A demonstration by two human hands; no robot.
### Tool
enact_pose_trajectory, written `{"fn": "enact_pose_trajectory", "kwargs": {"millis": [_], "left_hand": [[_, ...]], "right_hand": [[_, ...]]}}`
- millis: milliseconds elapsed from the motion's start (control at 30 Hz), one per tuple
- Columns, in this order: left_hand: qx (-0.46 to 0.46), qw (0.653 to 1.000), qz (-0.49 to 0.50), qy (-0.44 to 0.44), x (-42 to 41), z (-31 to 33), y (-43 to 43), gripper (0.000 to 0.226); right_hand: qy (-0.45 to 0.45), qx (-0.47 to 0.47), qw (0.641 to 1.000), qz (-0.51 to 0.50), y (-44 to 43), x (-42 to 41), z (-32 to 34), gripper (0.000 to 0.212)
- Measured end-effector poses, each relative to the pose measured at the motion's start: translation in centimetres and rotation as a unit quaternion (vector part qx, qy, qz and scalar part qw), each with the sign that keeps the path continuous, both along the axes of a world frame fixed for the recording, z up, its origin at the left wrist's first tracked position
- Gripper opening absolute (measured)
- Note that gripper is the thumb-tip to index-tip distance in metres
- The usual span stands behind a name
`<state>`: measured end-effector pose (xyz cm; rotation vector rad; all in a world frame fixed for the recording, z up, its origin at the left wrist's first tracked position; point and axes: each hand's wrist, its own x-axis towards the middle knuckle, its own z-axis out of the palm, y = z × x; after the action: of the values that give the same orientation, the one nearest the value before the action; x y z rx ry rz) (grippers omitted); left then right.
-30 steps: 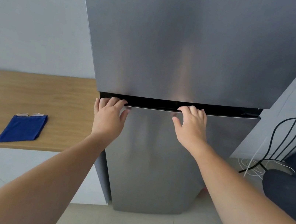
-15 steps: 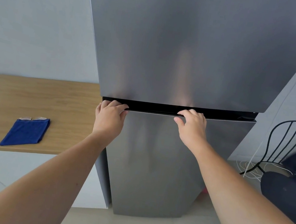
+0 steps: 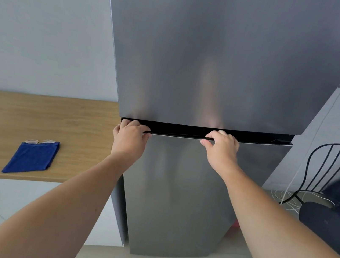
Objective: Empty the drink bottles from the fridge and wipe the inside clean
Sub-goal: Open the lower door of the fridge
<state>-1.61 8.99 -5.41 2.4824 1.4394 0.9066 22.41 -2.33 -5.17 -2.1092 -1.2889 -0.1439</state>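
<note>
Fingers [image 3: 135, 123] of left hand [image 3: 129, 139] and right hand [image 3: 221, 152] now deeper in the gap [image 3: 177, 130], hooked over rim of fridge door [image 3: 176, 196].

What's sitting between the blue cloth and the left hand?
Head view: only bare wooden counter lies between the blue cloth and the left hand, which grips the top edge of the lower door.
</note>
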Motion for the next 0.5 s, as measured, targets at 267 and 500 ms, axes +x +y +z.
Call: {"fn": "enact_pose_trajectory", "kwargs": {"millis": [267,500], "left_hand": [[0.083,0.996,0.006,0.018,-1.8,-1.0,-5.3,0.020],[0.183,0.972,-0.078,0.128,0.7,1.2,-10.3,0.029]], "right_hand": [[0.009,0.005,0.999,0.031,-3.5,-0.9,-0.3,0.020],[-0.056,-0.047,0.987,0.142,-5.3,-7.6,0.8,0.027]]}}
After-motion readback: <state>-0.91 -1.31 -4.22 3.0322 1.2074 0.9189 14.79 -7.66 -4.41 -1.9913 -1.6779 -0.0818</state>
